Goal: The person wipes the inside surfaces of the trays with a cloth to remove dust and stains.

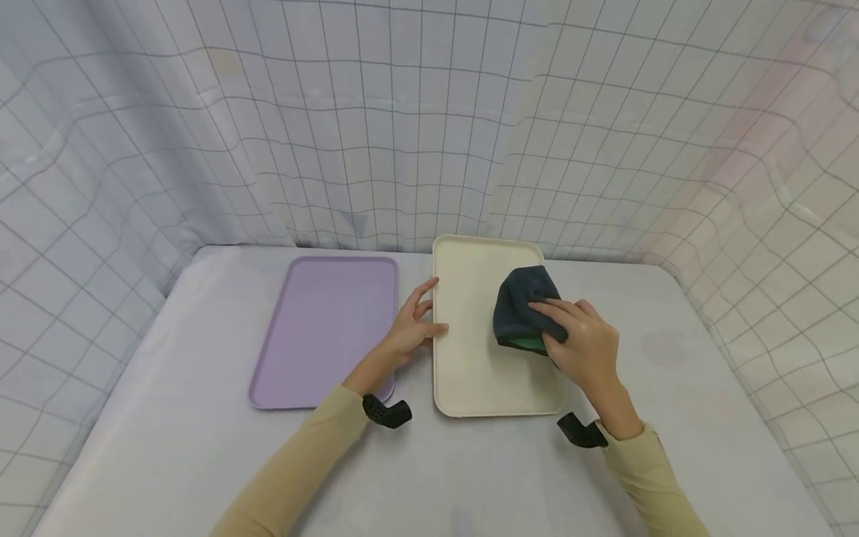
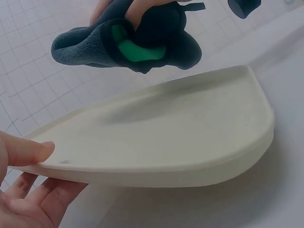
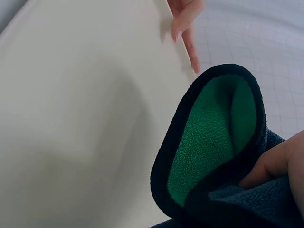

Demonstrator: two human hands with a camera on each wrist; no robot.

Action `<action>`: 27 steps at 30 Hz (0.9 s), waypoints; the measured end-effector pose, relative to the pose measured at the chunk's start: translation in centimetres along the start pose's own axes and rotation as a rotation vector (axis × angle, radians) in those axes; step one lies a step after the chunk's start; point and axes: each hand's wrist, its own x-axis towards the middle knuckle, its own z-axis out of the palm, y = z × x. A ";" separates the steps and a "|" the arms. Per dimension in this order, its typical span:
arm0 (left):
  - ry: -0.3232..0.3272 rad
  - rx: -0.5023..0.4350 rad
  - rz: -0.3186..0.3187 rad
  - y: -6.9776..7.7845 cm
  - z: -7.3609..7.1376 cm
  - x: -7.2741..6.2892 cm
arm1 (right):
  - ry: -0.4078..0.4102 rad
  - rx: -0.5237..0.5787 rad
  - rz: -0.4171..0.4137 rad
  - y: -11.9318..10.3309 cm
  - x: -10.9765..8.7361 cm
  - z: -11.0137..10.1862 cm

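My left hand (image 1: 407,330) grips the left edge of a cream tray (image 1: 466,373), thumb over the rim and fingers beneath it. In the left wrist view the tray (image 2: 209,142) is tilted, its near side raised off the table. My right hand (image 1: 585,344) holds a bunched dark blue cloth (image 1: 520,302) over the right part of the tray. The cloth's green underside (image 3: 209,137) and black border show in the right wrist view. A gap shows between cloth (image 2: 85,47) and tray in the left wrist view.
A purple tray (image 1: 329,328) lies on the white-covered table (image 1: 168,447), left of the cream one and partly behind my left forearm. White grid-patterned curtains (image 1: 416,127) hang along the back and both sides. A black strap piece (image 1: 388,412) juts from each wrist.
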 end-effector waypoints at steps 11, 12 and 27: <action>-0.026 -0.010 0.074 0.7 -0.3 -0.5 | 0.027 0.033 -0.020 -0.5 1.8 0.1; -0.029 -0.011 0.080 0.7 -0.4 -0.5 | 0.027 0.035 -0.021 -0.5 1.9 0.1; -0.084 -0.010 0.188 1.4 -0.8 -1.0 | -0.009 0.004 -0.080 -1.5 6.3 1.0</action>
